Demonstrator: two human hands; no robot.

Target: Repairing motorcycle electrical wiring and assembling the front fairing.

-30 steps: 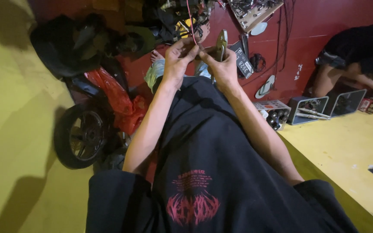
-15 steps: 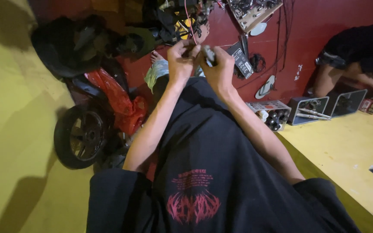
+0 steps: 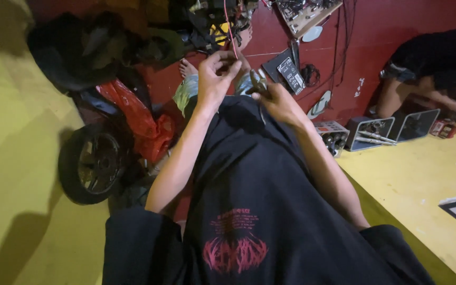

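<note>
One view only, head-worn, looking steeply down along a black shirt and both forearms. Close on the left hand and right hand, raised at frame top. Beyond the hands, red floor; left of them a wheel.

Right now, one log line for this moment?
left hand: pinching red wire | right hand: holding pliers | motorcycle wheel: left
</note>
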